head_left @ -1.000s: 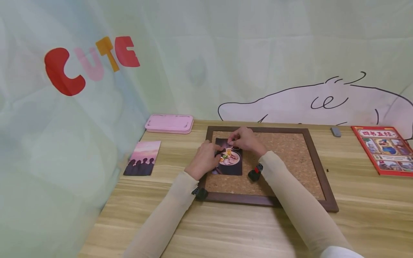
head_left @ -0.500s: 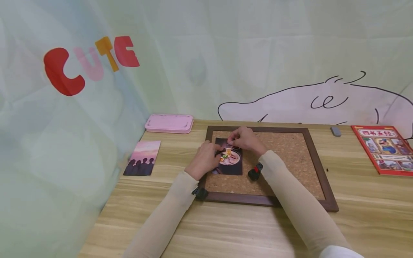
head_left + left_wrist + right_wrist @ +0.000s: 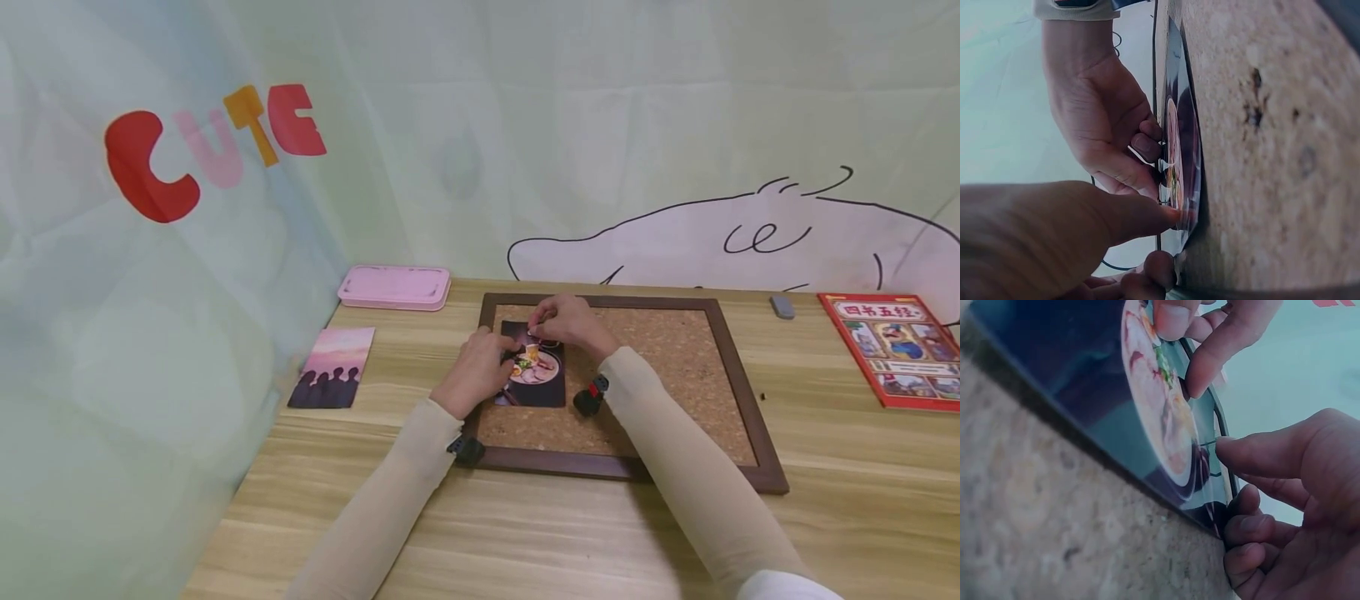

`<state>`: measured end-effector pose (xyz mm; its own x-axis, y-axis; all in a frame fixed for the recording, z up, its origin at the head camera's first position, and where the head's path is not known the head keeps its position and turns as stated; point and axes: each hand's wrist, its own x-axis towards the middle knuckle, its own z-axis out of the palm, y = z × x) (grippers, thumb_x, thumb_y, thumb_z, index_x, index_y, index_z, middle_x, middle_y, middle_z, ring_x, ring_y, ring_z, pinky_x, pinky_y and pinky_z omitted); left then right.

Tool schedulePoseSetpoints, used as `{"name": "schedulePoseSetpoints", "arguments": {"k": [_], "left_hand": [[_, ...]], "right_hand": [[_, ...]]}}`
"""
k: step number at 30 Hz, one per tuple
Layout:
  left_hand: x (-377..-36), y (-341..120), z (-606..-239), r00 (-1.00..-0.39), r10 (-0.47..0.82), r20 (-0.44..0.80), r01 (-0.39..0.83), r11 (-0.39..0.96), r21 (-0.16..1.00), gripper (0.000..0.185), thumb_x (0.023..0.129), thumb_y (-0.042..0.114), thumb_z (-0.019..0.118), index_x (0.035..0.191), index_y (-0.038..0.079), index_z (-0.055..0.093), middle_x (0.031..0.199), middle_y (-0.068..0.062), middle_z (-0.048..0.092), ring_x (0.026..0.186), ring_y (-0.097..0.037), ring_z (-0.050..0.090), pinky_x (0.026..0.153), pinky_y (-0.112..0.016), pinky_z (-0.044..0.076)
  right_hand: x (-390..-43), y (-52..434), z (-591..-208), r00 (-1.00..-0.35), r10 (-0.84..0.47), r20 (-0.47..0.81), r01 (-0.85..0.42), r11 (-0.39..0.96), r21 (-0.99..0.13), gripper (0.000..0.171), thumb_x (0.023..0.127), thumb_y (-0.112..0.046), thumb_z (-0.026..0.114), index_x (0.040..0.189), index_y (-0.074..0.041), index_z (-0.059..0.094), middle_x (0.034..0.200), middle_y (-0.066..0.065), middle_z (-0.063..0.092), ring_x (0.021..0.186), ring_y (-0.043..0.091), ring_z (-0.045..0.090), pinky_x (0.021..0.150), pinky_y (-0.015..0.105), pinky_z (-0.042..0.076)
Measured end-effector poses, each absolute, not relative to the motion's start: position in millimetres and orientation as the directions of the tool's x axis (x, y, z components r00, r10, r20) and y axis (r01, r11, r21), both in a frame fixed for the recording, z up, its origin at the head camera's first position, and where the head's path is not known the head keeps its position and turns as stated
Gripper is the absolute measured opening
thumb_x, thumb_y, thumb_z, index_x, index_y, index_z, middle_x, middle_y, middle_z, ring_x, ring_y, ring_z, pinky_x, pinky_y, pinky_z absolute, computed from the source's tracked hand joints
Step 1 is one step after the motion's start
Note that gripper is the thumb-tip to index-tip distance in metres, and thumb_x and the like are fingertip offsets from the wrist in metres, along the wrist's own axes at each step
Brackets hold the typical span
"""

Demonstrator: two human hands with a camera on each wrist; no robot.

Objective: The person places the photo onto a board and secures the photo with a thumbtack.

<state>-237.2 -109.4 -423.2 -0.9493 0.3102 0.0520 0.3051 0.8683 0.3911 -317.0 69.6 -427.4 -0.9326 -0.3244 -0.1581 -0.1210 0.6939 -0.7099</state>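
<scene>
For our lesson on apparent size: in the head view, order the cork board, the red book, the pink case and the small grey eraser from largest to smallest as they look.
1. cork board
2. red book
3. pink case, looking close to the book in size, so these two are unsure
4. grey eraser

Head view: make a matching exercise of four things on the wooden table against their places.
Things:
1. flat pink plastic case
2. red illustrated book
3. dark ramen photo card
4. sunset silhouette postcard

Places:
A. on the cork board, under both hands
B. far right of the table
C. left of the board, on bare wood
D. back left, by the curtain

Pairs: 1-D, 2-B, 3-A, 4-C
</scene>
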Motion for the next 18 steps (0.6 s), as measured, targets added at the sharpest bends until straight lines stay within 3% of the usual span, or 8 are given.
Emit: {"name": "schedulePoseSetpoints", "arguments": {"k": [18], "left_hand": [[-238.4, -109.2, -424.3, -0.947, 0.316, 0.058, 0.313, 0.868, 0.386, 0.026, 0.092, 0.01, 0.069, 0.117, 0.006, 0.074, 0.107, -0.015, 0.069, 0.1, -0.029, 0.058, 0.082, -0.043, 0.049]], "right_hand": [[-319.9, 64.8, -420.2, -0.928, -0.299, -0.222, -0.055, 0.699, -0.713, 0.009, 0.087, -0.012, 0.073, 0.096, -0.011, 0.073, 0.098, 0.009, 0.065, 0.082, 0.022, 0.058, 0.064, 0.029, 0.044]]}}
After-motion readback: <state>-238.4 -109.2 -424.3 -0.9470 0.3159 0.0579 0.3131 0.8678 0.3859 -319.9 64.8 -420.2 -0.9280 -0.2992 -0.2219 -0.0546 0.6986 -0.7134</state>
